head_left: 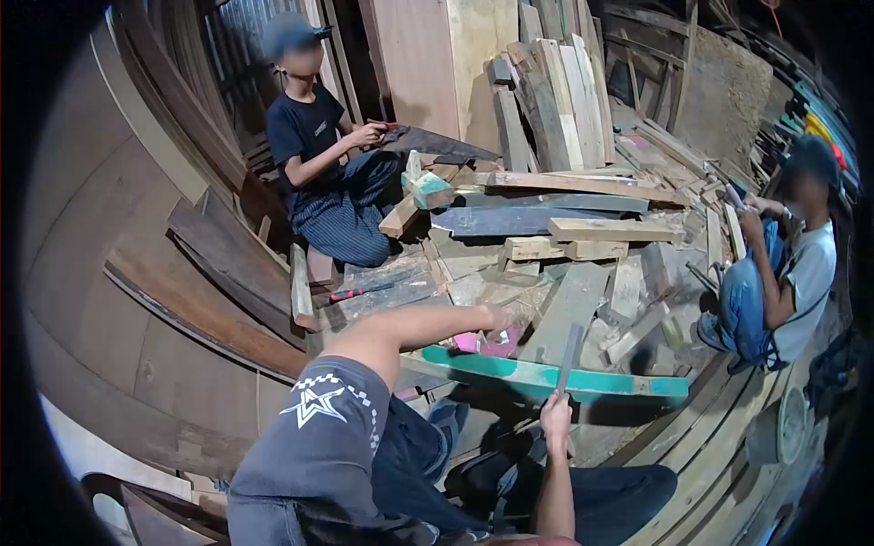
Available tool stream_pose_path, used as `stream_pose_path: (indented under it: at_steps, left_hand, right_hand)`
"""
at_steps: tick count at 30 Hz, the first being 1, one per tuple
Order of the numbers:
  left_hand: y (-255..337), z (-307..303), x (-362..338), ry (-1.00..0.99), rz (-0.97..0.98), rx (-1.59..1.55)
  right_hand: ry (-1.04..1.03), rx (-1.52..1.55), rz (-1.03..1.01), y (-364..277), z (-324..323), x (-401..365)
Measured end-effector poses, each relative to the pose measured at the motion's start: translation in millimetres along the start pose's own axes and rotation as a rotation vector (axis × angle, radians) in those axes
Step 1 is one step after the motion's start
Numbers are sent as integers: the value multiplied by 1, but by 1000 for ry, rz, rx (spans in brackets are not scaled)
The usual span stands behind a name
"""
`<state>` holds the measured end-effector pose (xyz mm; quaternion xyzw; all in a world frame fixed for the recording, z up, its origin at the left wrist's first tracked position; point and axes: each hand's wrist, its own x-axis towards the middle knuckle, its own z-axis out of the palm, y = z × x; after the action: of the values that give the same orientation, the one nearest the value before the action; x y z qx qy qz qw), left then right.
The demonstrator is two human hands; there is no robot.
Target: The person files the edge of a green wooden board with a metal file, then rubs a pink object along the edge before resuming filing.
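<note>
In my right hand, fingers are wrapped round the lower end of a long, flat grey metal bar. The bar points up and away, crossing in front of a green-painted wooden board. My left hand reaches forward from a dark sleeve with a white star. It is right at a bright pink object beside the board's left end; its fingers are small and blurred. Beyond the left forearm lies a red-handled tool on the floor.
A person at the back left holds a handsaw. Another person crouches at the right, hands on a piece of wood. Stacked timber and offcuts cover the middle; planks lean behind. A bucket stands at lower right.
</note>
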<state>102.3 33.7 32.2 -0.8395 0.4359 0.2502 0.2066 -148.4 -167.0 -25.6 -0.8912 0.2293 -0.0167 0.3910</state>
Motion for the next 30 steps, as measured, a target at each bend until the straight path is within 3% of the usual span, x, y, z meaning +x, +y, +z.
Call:
stream_pose_path:
  at_steps: [2, 6, 9, 12, 22, 25, 27, 30]
  left_hand:
    - [-17, 36, 28, 55, 80, 195]
    - [-30, 61, 39, 146, -92, 195]
    - [-27, 37, 34, 35, -117, 138]
    - [-33, 67, 61, 130, -142, 120]
    - [-13, 57, 45, 122, -116, -90]
    - [-5, 48, 35, 177, -254, -369]
    - [6, 18, -2, 35, -30, 40]
    - [10, 8, -11, -18, 19, -56]
  right_hand:
    - [-8, -12, 2, -2, 2, 0]
    - [31, -2, -21, 1, 7, -2]
    - [38, -6, -23, -2, 7, -1]
    - [24, -7, -6, -12, -2, -6]
    - [32, -34, -12, 2, 9, 2]
    - [-1, -15, 9, -14, -2, -4]
    - [-9, -22, 5, -14, -3, -5]
    - [5, -38, -23, -7, 1, -2]
